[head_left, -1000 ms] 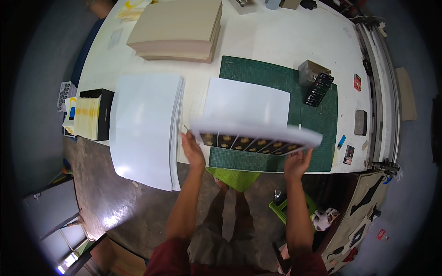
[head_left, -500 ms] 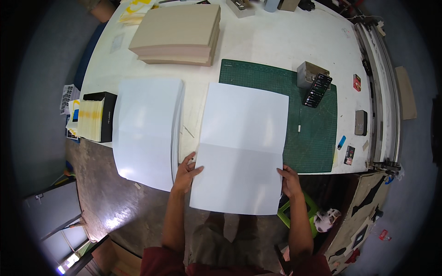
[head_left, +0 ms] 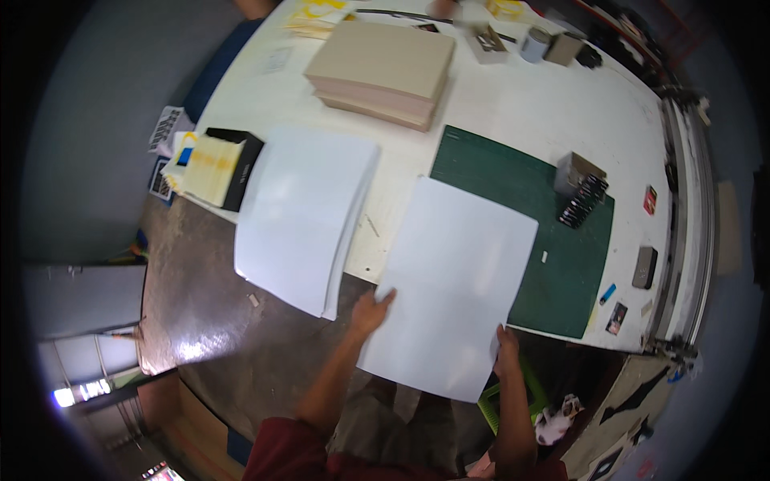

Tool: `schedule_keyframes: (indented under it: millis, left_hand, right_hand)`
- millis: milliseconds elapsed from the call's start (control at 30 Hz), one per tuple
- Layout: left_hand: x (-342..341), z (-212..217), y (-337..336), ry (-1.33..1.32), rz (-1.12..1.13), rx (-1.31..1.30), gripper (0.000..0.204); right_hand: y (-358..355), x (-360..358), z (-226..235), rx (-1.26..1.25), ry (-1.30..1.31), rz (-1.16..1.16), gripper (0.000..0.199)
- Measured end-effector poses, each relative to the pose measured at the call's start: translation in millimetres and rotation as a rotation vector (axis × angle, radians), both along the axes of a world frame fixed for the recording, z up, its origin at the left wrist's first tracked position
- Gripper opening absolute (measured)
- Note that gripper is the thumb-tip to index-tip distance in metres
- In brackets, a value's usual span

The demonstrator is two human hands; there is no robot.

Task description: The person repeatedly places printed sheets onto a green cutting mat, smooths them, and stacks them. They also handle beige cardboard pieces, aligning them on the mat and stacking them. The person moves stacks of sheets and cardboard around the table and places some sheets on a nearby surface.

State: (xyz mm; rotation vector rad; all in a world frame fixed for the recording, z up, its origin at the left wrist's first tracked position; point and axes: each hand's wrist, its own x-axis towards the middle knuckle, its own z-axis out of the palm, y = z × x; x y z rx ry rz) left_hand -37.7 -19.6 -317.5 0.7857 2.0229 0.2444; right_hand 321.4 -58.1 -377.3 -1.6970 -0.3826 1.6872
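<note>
A large white paper sheet (head_left: 453,280) is held at its two side edges, its far part over the green cutting mat and its near part out past the table's front edge. My left hand (head_left: 371,311) pinches the left edge, thumb on top. On the right edge my right hand (head_left: 506,350) grips, its fingers mostly hidden beneath. To the left a thick stack of similar white sheets (head_left: 309,208) lies on the table, its near end overhanging the edge.
A beige stack of board (head_left: 381,56) stands farther back. On the green cutting mat (head_left: 553,293) are a grey box (head_left: 579,170) and a phone (head_left: 583,200). A black box of yellowish cards (head_left: 215,167) sits far left. Below, a cat (head_left: 559,421) is beside a green plastic stool (head_left: 492,409).
The whole view has shifted and tilted, so the table sits further right. The sheet stays in both hands; the crease line across its middle no longer shows.
</note>
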Motion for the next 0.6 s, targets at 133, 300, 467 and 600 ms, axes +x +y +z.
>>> schedule_keyframes:
  millis: [133,300,467,600]
  left_hand:
    - [3.3,36.8,-58.2,0.008,0.015,-0.106,0.075]
    - [15.5,43.4,-109.4,0.184,0.046,0.044,0.062]
    - [-65.9,79.8,-84.1,0.163,0.025,0.398,0.048]
    - [-180.0,118.6,-42.7,0.167,-0.001,0.688,0.035]
  right_hand:
    - [-41.6,-10.9,67.7,-0.076,0.227,-0.119,0.032]
    - [-71.0,-8.8,68.4,-0.04,0.03,0.079,0.038]
    - [-74.1,-105.5,68.2,0.018,0.086,-0.104,0.035]
    - [-56.9,-239.1,77.2,0.139,0.115,-0.162,0.028]
